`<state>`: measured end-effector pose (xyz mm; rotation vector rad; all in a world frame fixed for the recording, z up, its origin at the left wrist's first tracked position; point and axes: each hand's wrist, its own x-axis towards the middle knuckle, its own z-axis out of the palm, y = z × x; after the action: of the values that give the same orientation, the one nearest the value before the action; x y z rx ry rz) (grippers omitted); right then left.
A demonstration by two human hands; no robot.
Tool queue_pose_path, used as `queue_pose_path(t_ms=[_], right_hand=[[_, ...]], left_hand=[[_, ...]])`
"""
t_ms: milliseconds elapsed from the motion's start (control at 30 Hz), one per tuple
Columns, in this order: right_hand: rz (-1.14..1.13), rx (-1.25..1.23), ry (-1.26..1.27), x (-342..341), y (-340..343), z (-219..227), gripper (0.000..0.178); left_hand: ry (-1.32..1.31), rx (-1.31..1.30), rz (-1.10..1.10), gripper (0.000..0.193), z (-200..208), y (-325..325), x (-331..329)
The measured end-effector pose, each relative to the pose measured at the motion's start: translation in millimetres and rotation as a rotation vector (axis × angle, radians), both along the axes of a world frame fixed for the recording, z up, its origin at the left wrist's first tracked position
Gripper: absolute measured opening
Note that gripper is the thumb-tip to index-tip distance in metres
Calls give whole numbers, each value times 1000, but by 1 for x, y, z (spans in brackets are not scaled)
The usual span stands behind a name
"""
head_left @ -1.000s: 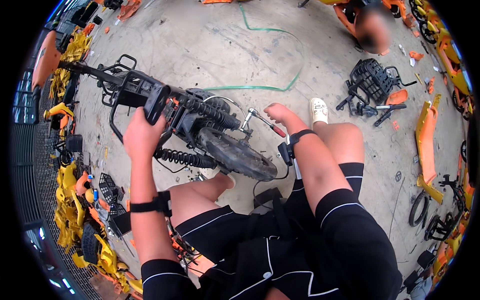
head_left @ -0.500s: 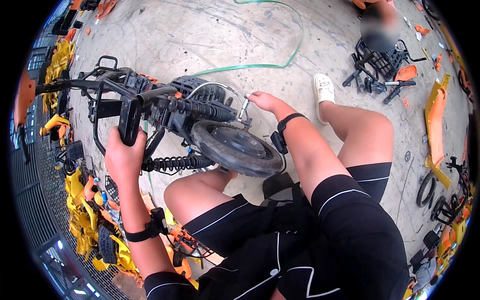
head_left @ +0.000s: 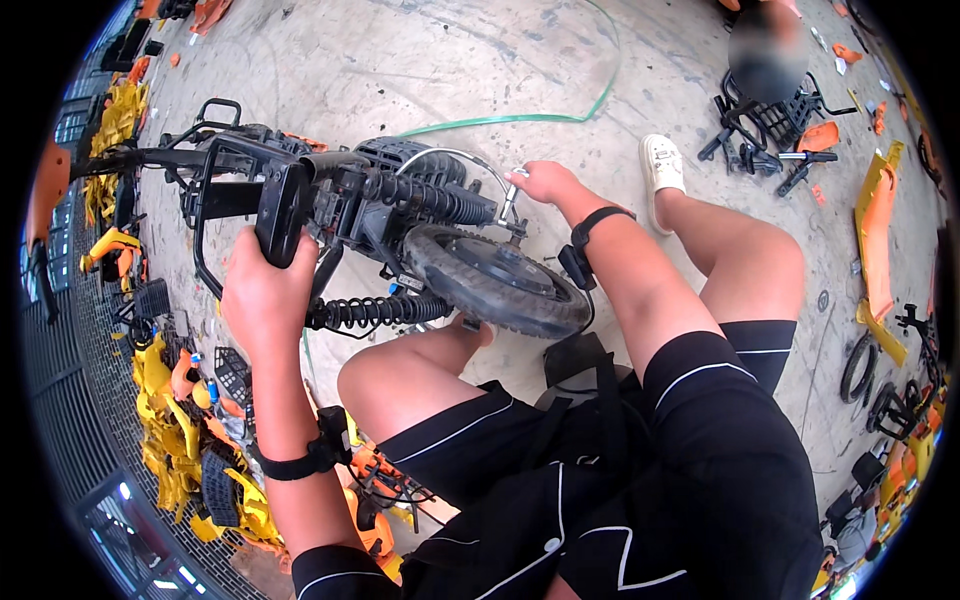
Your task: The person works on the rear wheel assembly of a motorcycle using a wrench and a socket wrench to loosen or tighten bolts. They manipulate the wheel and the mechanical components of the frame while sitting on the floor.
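A partly stripped, black electric bike frame (head_left: 345, 235) lies on its side on the concrete, its rear wheel (head_left: 490, 290) close to my knees. Wrapped around a black box-shaped frame part (head_left: 282, 210) is my left hand (head_left: 265, 290), with its thumb up along the side. My right hand (head_left: 550, 182) has its fingers closed on the upper end of a silver socket wrench (head_left: 509, 205), which stands at the wheel's axle. Two coil-spring shock absorbers (head_left: 380, 310) flank the wheel. A pale cable arches above the near side of the wheel to the wrench area.
Yellow and orange body panels (head_left: 165, 430) are heaped along the left wall. A green strap (head_left: 500, 119) curves over the floor beyond the bike. At the upper right a person (head_left: 768, 55) is beside black frame parts (head_left: 760, 130). A long orange panel (head_left: 876, 240) lies at right.
The view has shifted slightly, so bike and hands appear farther right. Both hands keep their holds, and the wrench looks tilted a little differently.
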<state>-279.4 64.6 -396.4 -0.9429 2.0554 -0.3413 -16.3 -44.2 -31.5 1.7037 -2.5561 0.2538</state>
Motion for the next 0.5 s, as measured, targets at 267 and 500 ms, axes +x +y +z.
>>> queue_pose_path(t_ms=[267,500], right_hand=[[13,242,110,14,-18,51,58],[-155,288,12,8,-17,25,59]], left_hand=[[20,-36,-33,45,-2,0,1],[30,-47,-41,45,-4,1,0]])
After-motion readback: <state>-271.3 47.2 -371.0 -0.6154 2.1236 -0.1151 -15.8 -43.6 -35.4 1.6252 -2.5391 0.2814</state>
